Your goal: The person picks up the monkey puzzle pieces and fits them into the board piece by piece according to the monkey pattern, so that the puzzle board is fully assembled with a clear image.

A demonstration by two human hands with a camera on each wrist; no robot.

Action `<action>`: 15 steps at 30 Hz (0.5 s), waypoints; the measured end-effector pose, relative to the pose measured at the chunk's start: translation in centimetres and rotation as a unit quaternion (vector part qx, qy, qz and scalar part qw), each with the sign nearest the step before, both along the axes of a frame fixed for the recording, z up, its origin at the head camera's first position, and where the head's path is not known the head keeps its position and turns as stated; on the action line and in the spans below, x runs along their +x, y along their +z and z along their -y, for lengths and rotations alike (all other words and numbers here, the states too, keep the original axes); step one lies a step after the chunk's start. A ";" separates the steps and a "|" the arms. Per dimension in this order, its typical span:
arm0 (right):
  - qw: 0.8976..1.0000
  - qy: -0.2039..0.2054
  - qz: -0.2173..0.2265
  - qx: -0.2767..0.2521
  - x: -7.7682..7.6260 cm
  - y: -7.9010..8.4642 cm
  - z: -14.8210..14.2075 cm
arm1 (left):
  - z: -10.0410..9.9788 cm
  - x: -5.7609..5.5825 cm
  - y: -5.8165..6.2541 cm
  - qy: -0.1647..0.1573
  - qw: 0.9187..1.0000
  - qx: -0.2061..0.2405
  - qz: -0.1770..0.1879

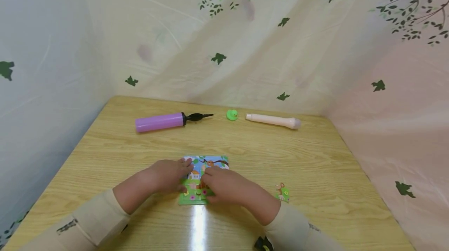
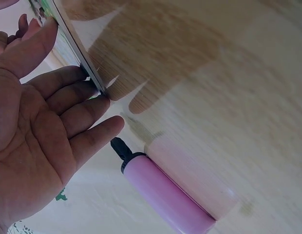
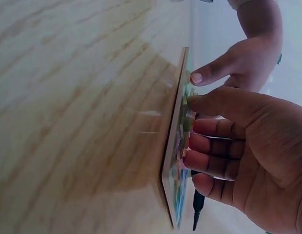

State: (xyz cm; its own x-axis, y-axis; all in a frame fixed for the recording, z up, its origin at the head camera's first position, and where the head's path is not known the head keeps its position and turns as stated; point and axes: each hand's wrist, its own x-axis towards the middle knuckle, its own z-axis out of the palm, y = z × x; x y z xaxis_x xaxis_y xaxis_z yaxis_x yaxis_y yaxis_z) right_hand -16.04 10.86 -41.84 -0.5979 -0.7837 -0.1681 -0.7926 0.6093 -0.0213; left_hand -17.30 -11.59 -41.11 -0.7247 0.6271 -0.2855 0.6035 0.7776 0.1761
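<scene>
A colourful jigsaw puzzle [image 1: 191, 198] with a picture of a house, flowers and a branch lies flat on the wooden table. My left hand [image 1: 169, 175] rests at its left side; in the left wrist view the fingers [image 2: 85, 114] lie fairly straight along the board's edge. Over the right half of the puzzle is my right hand [image 1: 224, 184]. In the right wrist view its thumb and fingertips hold a puzzle piece [image 3: 186, 122] that sits slightly raised on the board. The hand covers much of this piece from above.
A loose puzzle piece [image 1: 282, 192] with a mouse lies right of the right forearm. Along the table's back are a purple hand pump [image 1: 159, 122], a green toy duck [image 1: 232, 115] and a pale pink wand-like thing [image 1: 271, 120]. A black object [image 1: 263, 244] shows beneath the right sleeve.
</scene>
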 end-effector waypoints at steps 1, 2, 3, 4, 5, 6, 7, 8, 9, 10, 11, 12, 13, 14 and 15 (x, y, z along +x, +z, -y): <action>1.000 0.001 -0.001 -0.001 0.0 -0.2 0.1 | 0.0 0.0 -0.1 0.000 1.000 0.001 0.000; 1.000 0.003 -0.001 -0.003 0.0 -0.3 0.2 | 0.0 0.0 -0.1 0.000 1.000 0.000 -0.002; 1.000 0.007 -0.004 -0.004 -0.1 -0.3 0.2 | 0.0 -0.1 -0.1 -0.001 1.000 0.000 -0.003; 1.000 0.012 -0.007 -0.005 -0.1 -0.4 0.3 | 0.0 -0.1 -0.2 -0.001 1.000 0.000 -0.002; 1.000 0.017 -0.012 -0.006 -0.1 -0.5 0.3 | 0.0 -0.1 -0.2 -0.001 1.000 -0.001 -0.002; 1.000 0.021 -0.014 -0.005 -0.1 -0.5 0.3 | 0.0 -0.1 -0.2 0.000 1.000 -0.002 -0.001; 1.000 0.023 -0.015 -0.004 -0.1 -0.5 0.4 | 0.0 -0.1 -0.1 -0.001 1.000 -0.003 -0.001; 0.999 0.026 -0.018 -0.004 -0.1 -0.5 0.4 | 0.0 -0.1 -0.1 -0.001 1.000 -0.005 -0.001; 0.999 0.028 -0.021 -0.003 -0.2 -0.5 0.4 | 0.0 -0.1 -0.1 -0.001 1.000 -0.006 0.000; 0.999 0.028 -0.022 -0.004 -0.2 -0.6 0.5 | 0.0 -0.1 -0.1 -0.001 1.000 -0.006 0.000; 0.999 0.030 -0.025 -0.004 -0.2 -0.6 0.5 | 0.0 -0.1 -0.1 -0.001 1.000 -0.007 0.000; 0.999 0.030 -0.025 -0.005 -0.3 -0.6 0.6 | 0.0 -0.1 -0.1 -0.002 1.000 -0.007 0.001; 0.999 0.031 -0.027 -0.004 -0.3 -0.6 0.6 | 0.0 -0.1 -0.1 -0.003 1.000 -0.007 0.001; 0.999 0.032 -0.028 -0.003 -0.3 -0.6 0.7 | 0.0 -0.1 -0.1 -0.003 1.000 -0.006 0.000; 0.999 0.032 -0.026 -0.003 -0.4 -0.6 0.7 | 0.0 -0.2 -0.1 -0.003 1.000 -0.005 0.001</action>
State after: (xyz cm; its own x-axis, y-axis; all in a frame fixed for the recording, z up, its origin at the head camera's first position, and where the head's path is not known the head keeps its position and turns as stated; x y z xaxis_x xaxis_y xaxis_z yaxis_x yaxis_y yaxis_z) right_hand -16.40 10.15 -42.44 -0.5541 -0.8217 -0.1329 -0.8303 0.5570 0.0180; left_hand -17.46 -11.63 -41.22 -0.7200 0.6293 -0.2926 0.6088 0.7751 0.1692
